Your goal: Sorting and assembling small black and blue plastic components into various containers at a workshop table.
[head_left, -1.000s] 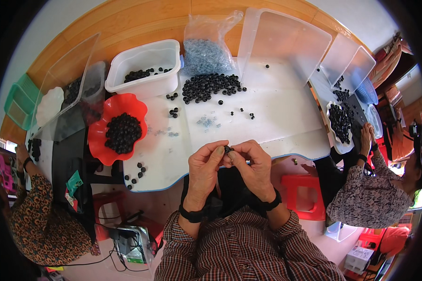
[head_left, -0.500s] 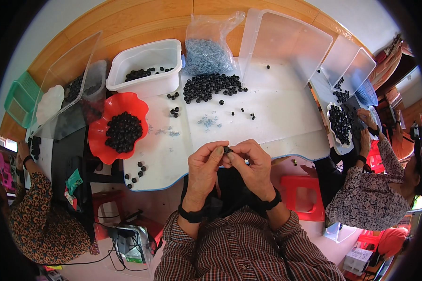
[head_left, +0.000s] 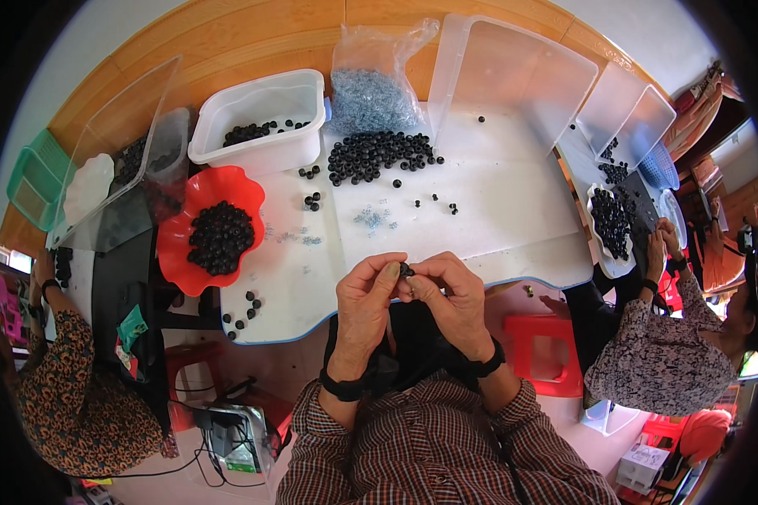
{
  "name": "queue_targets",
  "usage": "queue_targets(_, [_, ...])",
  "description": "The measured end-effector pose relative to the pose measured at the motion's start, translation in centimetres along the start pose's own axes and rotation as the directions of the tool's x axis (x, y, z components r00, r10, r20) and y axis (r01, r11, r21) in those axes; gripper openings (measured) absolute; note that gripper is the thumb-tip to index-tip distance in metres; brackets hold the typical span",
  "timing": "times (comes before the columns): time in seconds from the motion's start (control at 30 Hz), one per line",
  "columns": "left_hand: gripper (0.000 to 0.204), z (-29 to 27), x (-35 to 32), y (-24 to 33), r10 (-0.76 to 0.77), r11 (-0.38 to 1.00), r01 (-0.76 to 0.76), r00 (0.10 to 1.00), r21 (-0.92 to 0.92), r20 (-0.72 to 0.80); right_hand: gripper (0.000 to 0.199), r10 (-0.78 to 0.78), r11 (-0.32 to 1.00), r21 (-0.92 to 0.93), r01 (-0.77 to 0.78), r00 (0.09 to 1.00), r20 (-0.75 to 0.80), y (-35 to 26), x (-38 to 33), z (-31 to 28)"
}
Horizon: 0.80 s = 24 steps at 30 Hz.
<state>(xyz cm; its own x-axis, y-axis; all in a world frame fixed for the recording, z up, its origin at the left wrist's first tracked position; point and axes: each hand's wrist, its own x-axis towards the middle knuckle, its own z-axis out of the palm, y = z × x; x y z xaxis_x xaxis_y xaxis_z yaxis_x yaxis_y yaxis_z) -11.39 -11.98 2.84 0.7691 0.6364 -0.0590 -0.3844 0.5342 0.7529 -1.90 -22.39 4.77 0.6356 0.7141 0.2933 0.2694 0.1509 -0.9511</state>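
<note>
Above the near edge of the white table (head_left: 497, 227), my two hands meet at the fingertips. A small round black piece (head_left: 406, 270) sits pinched between them. My left hand (head_left: 369, 299) grips it with thumb and forefinger from the left. From the right, the thumb and forefinger of my right hand (head_left: 453, 299) close on the same piece. Its finer details are hidden by the fingers. Beyond the hands lie a scatter of tiny clear bluish pieces (head_left: 374, 219) and a large heap of black bead-like pieces (head_left: 379, 157).
Left of the heap stand a red scalloped bowl (head_left: 170, 244) of black pieces and a white tub (head_left: 261, 156). A plastic bag (head_left: 370, 97) of clear bits leans behind. A translucent bin (head_left: 522, 80) rises at the back right. Co-workers sit on both sides; a red stool (head_left: 547, 337) stands nearby.
My hands stay almost in place, still pinching the black piece, which shows slightly more between the fingertips. At the right, the co-worker's farther hand has shifted slightly nearer.
</note>
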Motion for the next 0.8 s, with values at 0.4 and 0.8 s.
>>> queue_targets(0.4, [0.018, 0.1, -0.2, 0.4, -0.011, 0.995, 0.013, 1.0, 0.099, -0.029, 0.01, -0.138, 0.969, -0.206, 0.137, 0.99, 0.008, -0.7, 0.1, 0.3])
queue_targets(0.8, [0.021, -0.4, -0.3, 0.5, -0.05, 0.999, 0.051, 0.997, -0.013, 0.058, 0.012, -0.209, 0.931, -0.302, 0.206, 0.978, 0.023, -1.3, -0.1, 0.3])
